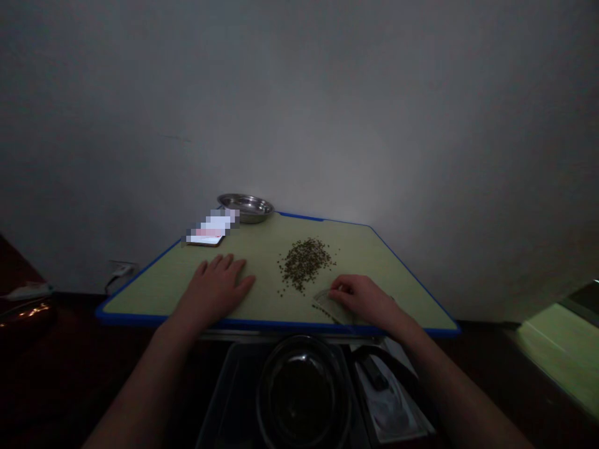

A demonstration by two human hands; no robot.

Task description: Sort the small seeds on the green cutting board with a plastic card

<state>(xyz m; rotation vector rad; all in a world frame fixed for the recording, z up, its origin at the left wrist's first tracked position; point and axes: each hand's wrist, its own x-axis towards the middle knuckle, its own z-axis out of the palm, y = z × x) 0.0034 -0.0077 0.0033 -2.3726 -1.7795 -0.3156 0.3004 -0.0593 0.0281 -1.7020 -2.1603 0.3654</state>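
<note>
We rest our left hand (216, 287) on the table (269, 305), its fingers spread apart and holding nothing. Our right hand (360, 295) pinches a clear plastic piece (331, 305) between thumb and fingers, near the heap of seeds (305, 260) lying around the middle of the table

The left hand (216, 288) rests on the table (262, 240); the right hand (364, 298) holds a clear piece (330, 305) near grains (305, 260).

Pale yellow-green table (374, 262) with blue edges (281, 325), dark brown grains (305, 260) within; silver bowl (253, 218), far left corner; white-and-pink screen (208, 231), left edge.
</note>
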